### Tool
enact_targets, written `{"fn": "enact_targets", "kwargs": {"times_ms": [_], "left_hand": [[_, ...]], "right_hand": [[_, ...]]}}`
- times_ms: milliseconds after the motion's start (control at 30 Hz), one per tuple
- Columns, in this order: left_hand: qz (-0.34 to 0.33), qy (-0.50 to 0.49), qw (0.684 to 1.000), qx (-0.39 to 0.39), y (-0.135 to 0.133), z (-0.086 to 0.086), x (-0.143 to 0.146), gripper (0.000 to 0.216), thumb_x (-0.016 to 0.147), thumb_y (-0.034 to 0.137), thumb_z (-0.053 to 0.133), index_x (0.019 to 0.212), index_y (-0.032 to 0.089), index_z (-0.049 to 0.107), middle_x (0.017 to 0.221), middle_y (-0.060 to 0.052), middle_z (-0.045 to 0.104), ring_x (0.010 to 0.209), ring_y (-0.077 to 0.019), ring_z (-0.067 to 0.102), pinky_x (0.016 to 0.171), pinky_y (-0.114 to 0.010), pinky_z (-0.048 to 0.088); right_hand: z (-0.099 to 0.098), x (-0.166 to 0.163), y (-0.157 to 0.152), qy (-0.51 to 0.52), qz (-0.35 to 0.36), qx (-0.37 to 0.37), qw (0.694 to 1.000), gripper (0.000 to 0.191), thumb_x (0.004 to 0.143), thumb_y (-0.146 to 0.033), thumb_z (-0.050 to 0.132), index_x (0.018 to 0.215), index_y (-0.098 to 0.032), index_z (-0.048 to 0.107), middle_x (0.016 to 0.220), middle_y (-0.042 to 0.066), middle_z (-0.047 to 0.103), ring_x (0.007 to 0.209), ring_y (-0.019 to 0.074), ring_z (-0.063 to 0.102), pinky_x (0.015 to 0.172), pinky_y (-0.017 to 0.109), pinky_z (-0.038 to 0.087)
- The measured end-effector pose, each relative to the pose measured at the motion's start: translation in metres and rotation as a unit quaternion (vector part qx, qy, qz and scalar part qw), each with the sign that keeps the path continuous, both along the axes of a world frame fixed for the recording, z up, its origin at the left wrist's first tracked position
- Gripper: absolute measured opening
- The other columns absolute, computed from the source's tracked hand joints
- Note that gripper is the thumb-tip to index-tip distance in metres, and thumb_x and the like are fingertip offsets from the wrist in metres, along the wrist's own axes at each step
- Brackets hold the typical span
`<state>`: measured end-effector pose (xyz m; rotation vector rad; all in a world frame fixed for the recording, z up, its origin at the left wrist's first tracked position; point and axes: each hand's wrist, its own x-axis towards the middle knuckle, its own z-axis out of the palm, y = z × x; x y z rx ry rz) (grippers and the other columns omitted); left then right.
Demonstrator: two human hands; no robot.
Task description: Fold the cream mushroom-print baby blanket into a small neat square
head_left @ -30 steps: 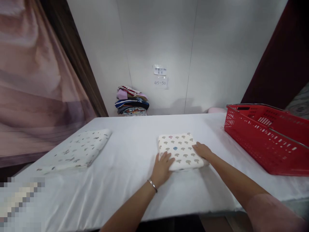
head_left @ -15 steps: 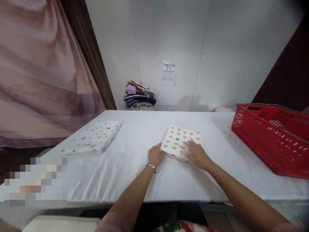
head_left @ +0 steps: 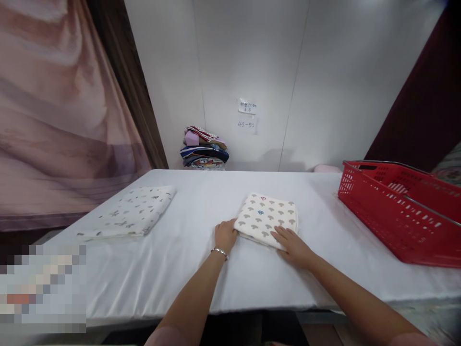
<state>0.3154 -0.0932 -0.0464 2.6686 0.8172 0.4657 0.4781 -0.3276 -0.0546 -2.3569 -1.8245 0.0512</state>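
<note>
A white folded cloth (head_left: 266, 216) with grey mushroom prints, plus one red and one blue mushroom, lies near the middle of the table. My left hand (head_left: 225, 235), with a silver bracelet at the wrist, is closed on the cloth's front left corner; its thumb and fingertips are partly hidden. At the front right corner, my right hand (head_left: 293, 247) rests with its fingers stretched out over the top of the cloth. The thumb sits low by the front edge. Further left lies another folded white cloth (head_left: 133, 211) with small dark prints, apart from both hands.
A white sheet covers the table (head_left: 194, 274). On the right stands a red plastic basket (head_left: 389, 216). Several folded fabrics form a stack (head_left: 204, 149) behind the far edge, below paper signs (head_left: 247, 115) on the wall. A pink curtain (head_left: 65, 120) hangs at left.
My right hand has slid from the top of the mushroom cloth back toward its front right corner. My left hand stays at the left corner. The whole view has shifted slightly.
</note>
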Motion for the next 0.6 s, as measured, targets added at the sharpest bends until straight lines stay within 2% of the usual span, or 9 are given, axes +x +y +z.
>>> {"fn": "enact_targets", "kwargs": {"times_ms": [100,167,233,300,400,500,600], "left_hand": [[-0.014,0.014,0.999,0.028,0.012,0.007,0.001,0.035,0.076,0.014,0.047,0.106,0.025,0.059,0.093,-0.004,0.066,0.097,-0.0215,0.053,0.085,-0.033,0.032],[-0.001,0.022,0.999,0.046,0.028,0.014,0.002,0.032,0.077,0.016,0.047,0.105,0.024,0.061,0.092,-0.006,0.066,0.097,-0.0225,0.055,0.085,-0.034,0.033],[0.051,0.035,0.998,0.031,0.05,0.021,0.003,0.03,0.079,0.02,0.045,0.104,0.023,0.061,0.093,-0.008,0.066,0.098,-0.0239,0.056,0.084,-0.034,0.036],[0.126,0.049,0.991,-0.018,0.071,0.028,0.002,0.03,0.08,0.022,0.044,0.104,0.019,0.062,0.098,-0.01,0.066,0.097,-0.0248,0.058,0.08,-0.033,0.04],[0.173,0.05,0.982,-0.049,0.086,0.035,-0.003,0.033,0.082,0.019,0.04,0.108,0.014,0.06,0.108,-0.012,0.064,0.098,-0.0238,0.059,0.079,-0.032,0.044],[0.133,0.006,0.991,-0.032,0.073,0.036,-0.011,0.033,0.085,0.022,0.039,0.11,0.016,0.059,0.113,-0.008,0.062,0.102,-0.0195,0.057,0.086,-0.029,0.043],[0.031,-0.085,0.996,-0.001,0.04,0.031,-0.018,0.027,0.084,0.027,0.044,0.104,0.018,0.062,0.107,-0.005,0.064,0.101,-0.0185,0.057,0.091,-0.03,0.041]], "right_hand": [[-0.006,0.0,-0.008,-0.001,0.031,0.044,0.999,0.057,0.082,-0.023,0.042,0.138,-0.02,0.035,0.145,0.008,0.029,0.135,0.0213,0.022,0.109,0.043,0.018],[-0.009,-0.011,0.0,0.0,0.037,0.061,0.997,0.058,0.079,-0.02,0.044,0.137,-0.018,0.037,0.144,0.011,0.032,0.133,0.0232,0.025,0.108,0.044,0.022],[-0.011,-0.032,0.022,0.0,0.045,0.068,0.997,0.061,0.076,-0.017,0.047,0.136,-0.014,0.038,0.142,0.015,0.034,0.131,0.0262,0.029,0.106,0.045,0.026],[-0.012,-0.059,0.053,-0.001,0.054,0.085,0.995,0.063,0.074,-0.012,0.047,0.136,-0.016,0.038,0.14,0.014,0.037,0.129,0.027,0.032,0.104,0.046,0.028],[-0.013,-0.096,0.098,-0.001,0.031,0.094,0.995,0.057,0.076,-0.009,0.048,0.133,-0.015,0.041,0.138,0.017,0.039,0.128,0.0303,0.032,0.102,0.048,0.03],[-0.014,-0.116,0.114,-0.011,-0.008,0.103,0.995,0.052,0.08,-0.008,0.046,0.132,-0.013,0.042,0.138,0.019,0.038,0.13,0.031,0.03,0.103,0.048,0.028],[-0.009,-0.114,0.1,0.001,0.031,0.11,0.993,0.056,0.08,-0.016,0.051,0.135,-0.014,0.037,0.141,0.019,0.033,0.132,0.0305,0.025,0.104,0.048,0.025]]}}
